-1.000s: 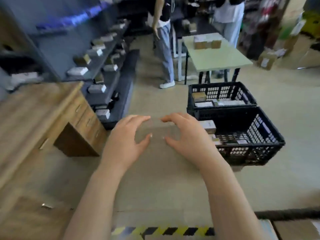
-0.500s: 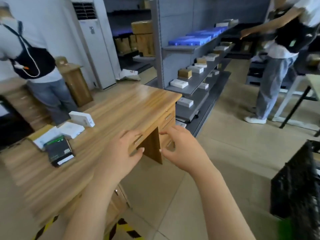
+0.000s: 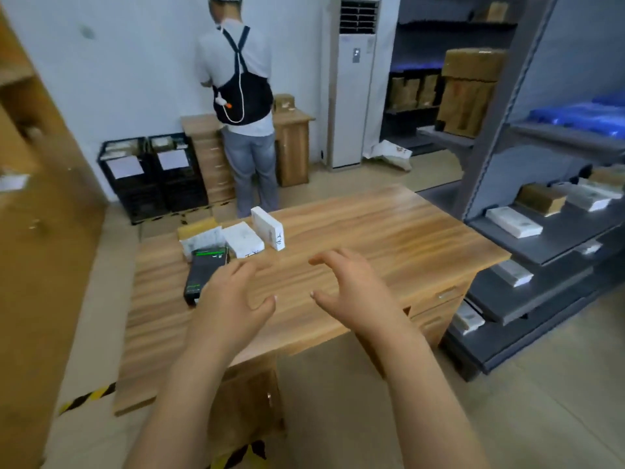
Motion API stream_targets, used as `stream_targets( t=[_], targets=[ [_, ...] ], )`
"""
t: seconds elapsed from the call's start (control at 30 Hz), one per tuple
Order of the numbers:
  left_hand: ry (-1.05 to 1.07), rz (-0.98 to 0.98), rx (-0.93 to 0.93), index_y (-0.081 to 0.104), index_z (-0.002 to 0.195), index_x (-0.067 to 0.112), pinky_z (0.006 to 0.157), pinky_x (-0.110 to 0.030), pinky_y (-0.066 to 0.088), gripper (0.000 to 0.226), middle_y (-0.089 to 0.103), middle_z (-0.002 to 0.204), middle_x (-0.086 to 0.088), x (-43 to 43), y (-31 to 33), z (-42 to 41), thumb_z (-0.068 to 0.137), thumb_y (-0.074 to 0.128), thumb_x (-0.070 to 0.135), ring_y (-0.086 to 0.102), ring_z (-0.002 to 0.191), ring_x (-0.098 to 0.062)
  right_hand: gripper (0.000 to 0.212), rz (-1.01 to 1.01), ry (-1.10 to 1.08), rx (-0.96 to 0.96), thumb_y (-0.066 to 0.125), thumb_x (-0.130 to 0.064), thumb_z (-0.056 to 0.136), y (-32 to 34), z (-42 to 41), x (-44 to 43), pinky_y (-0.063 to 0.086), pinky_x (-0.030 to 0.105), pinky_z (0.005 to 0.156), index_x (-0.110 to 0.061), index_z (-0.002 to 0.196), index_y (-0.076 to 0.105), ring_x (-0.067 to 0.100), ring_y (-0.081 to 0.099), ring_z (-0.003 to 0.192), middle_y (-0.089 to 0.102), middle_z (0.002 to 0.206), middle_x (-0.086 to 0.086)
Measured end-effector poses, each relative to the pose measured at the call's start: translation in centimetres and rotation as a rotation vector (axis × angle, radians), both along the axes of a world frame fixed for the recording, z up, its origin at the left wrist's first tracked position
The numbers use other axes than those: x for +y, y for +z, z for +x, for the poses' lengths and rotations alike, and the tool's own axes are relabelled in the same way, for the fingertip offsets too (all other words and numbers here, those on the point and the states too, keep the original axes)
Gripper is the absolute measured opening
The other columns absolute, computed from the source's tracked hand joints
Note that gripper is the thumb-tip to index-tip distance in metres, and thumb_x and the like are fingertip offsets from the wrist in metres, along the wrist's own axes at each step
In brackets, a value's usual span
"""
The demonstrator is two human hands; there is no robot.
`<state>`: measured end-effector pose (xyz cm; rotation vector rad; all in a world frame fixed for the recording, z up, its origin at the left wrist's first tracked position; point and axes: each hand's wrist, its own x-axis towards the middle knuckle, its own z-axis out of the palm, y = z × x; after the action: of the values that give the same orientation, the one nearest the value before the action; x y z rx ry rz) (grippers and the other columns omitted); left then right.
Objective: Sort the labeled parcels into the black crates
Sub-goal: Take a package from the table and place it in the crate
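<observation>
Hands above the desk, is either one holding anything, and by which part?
Nothing is held. Left hand and right hand are both open over the desk, empty.

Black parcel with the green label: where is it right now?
The black parcel lies flat on the left side of the light wooden desk in the head view, on the near side of the flat white box, just left of the left hand.

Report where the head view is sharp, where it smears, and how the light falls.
Head view: soft, even light, only faint shadows; the desk top carries a mild sheen; the upright white parcel, left hand and right hand are fairly sharp; the wooden cabinet at the left edge is motion-smeared; the shelf upright leans and bows from the wide-angle lens.
</observation>
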<state>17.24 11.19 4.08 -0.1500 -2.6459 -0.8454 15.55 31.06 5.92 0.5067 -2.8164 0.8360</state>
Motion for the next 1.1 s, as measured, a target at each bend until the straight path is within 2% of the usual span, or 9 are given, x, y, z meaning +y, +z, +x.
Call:
stream_targets(
  t=[0.13,0.33,0.43,0.53,0.7,0.87,0.97,1.1],
  targets=[
    [0.155,0.003,-0.043,0.058,0.126,0.031,0.095,-0.039,0.047,0.049,0.055,0.122,0.013,-0.5,-0.6,-1.9,0.08,0.075,0.03,0.05,0.114,-0.011,0.047,-0.016,0.138,-0.006,0.071,-0.026,0.081,-0.6,-5.6,-1.1,0.043,0.036,0.097,-0.028,0.125,0.056,0.015,0.046,0.12,0.053,0.125,-0.007],
    [0.35,-0.001,-0.1,0.059,0.128,0.026,0.092,-0.033,0.042,0.052,0.057,0.121,0.007,-3.5,-2.8,-4.1,0.078,0.076,0.024,0.052,0.114,-0.016,0.047,-0.032,0.322,-0.102,0.072,-0.027,0.082,-3.2,-11.4,-5.1,0.043,0.032,0.098,-0.031,0.126,0.055,0.01,0.043,0.122,0.048,0.131,-0.014],
    [0.388,0.018,-0.131,0.057,0.129,0.029,0.092,-0.031,0.04,0.052,0.057,0.123,0.009,-5.6,-4.0,-5.7,0.08,0.075,0.025,0.049,0.116,-0.015,0.05,-0.008,0.374,-0.132,0.072,-0.026,0.082,-4.3,-14.1,-7.9,0.041,0.031,0.1,-0.031,0.128,0.053,0.01,0.042,0.123,0.048,0.132,-0.012],
    [0.396,0.018,-0.15,0.057,0.13,0.025,0.089,-0.029,0.039,0.054,0.057,0.123,0.007,-8.6,-4.8,-8.7,0.079,0.075,0.023,0.05,0.115,-0.017,0.06,0.016,0.393,-0.145,0.074,-0.025,0.079,-5.4,-17.1,-11.1,0.042,0.035,0.101,-0.031,0.133,0.05,0.014,0.043,0.125,0.047,0.134,-0.009],
    [0.328,0.011,-0.221,0.053,0.134,0.024,0.097,-0.033,0.04,0.058,0.053,0.129,0.005,-14.6,-7.1,-14.8,0.08,0.073,0.025,0.048,0.121,-0.019,0.071,0.043,0.336,-0.2,0.073,-0.023,0.079,-8.1,-21.9,-16.6,0.037,0.033,0.105,-0.033,0.142,0.042,0.016,0.039,0.13,0.044,0.14,-0.006],
    [0.203,-0.035,-0.371,0.037,0.146,0.029,0.104,-0.031,0.036,0.071,0.041,0.143,0.009,-19.7,-11.3,-19.9,0.083,0.069,0.03,0.039,0.13,-0.015,0.073,0.069,0.252,-0.296,0.074,-0.024,0.078,-12.4,-25.9,-22.1,0.032,0.036,0.11,-0.029,0.144,0.041,0.02,0.04,0.132,0.046,0.142,-0.003],
    [0.128,-0.039,-0.498,0.022,0.152,0.031,0.111,-0.032,0.031,0.085,0.027,0.155,0.002,-21.9,-14.6,-22.3,0.082,0.07,0.03,0.029,0.14,-0.017,0.071,0.055,0.207,-0.39,0.072,-0.021,0.078,-16.1,-27.1,-24.1,0.035,0.037,0.109,-0.026,0.143,0.043,0.021,0.044,0.13,0.048,0.14,-0.002],
    [0.066,-0.072,-0.628,0.016,0.153,0.037,0.112,-0.028,0.025,0.088,0.009,0.162,-0.001,-23.3,-18.0,-24.4,0.084,0.07,0.036,0.018,0.146,-0.018,0.074,0.109,0.188,-0.489,0.07,-0.02,0.077,-20.3,-27.9,-25.4,0.039,0.036,0.104,-0.025,0.145,0.041,0.028,0.049,0.125,0.049,0.136,0.005]
  ],
)
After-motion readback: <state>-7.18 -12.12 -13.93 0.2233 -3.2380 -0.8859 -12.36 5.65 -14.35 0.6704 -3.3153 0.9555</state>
